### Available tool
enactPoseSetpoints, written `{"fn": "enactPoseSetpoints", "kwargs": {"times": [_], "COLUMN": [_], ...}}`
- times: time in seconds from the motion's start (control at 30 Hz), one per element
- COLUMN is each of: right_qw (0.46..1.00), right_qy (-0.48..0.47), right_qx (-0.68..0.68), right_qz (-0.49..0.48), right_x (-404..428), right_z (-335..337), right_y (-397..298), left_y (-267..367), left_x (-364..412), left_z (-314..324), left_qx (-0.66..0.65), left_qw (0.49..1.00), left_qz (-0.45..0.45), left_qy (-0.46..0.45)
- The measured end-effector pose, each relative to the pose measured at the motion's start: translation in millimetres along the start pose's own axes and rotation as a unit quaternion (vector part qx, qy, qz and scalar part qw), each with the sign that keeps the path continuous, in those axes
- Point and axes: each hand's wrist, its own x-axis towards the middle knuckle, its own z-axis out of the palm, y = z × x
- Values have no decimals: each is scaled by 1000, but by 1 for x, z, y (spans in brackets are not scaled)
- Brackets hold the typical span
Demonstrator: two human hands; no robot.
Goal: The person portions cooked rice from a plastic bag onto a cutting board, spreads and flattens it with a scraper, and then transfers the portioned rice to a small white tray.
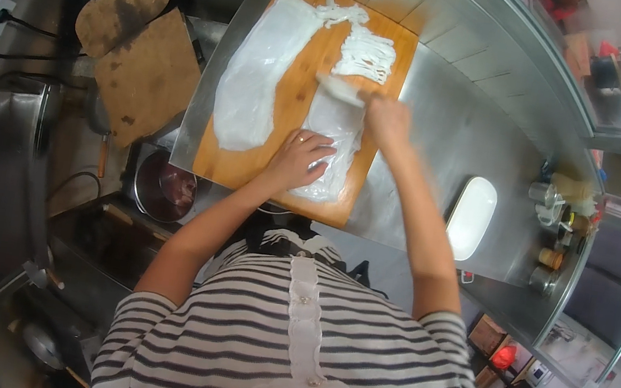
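Note:
A wooden cutting board lies on a steel counter. My left hand rests, fingers spread, on a folded white translucent sheet at the board's near right. My right hand grips a blurred pale blade, seemingly a knife, across the sheet's far end. Just beyond the blade lie cut white strips, side by side. More loose strips lie at the board's far edge. A long white sheet stretches along the board's left side, untouched by either hand.
On the steel counter to the right stands a white oblong dish. Jars and containers line the counter's far right. A pot is at the lower left, below stained cardboard pieces. A tiled wall runs behind the board.

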Motion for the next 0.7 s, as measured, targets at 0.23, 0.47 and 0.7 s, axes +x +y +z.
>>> {"fn": "enactPoseSetpoints", "kwargs": {"times": [0.23, 0.47, 0.7], "right_qw": [999, 1000, 1000], "right_qy": [-50, -21, -28], "right_qx": [-12, 11, 10], "right_qz": [8, 0, -4], "right_x": [8, -16, -31], "right_z": [-1, 9, 3], "right_y": [1, -14, -24], "left_y": [5, 5, 4], "left_x": [5, 4, 3], "left_z": [-2, 1, 2], "left_qx": [-3, -5, -1], "left_qw": [1000, 1000, 1000], "left_qz": [5, 12, 2], "left_qy": [-6, 3, -6]}}
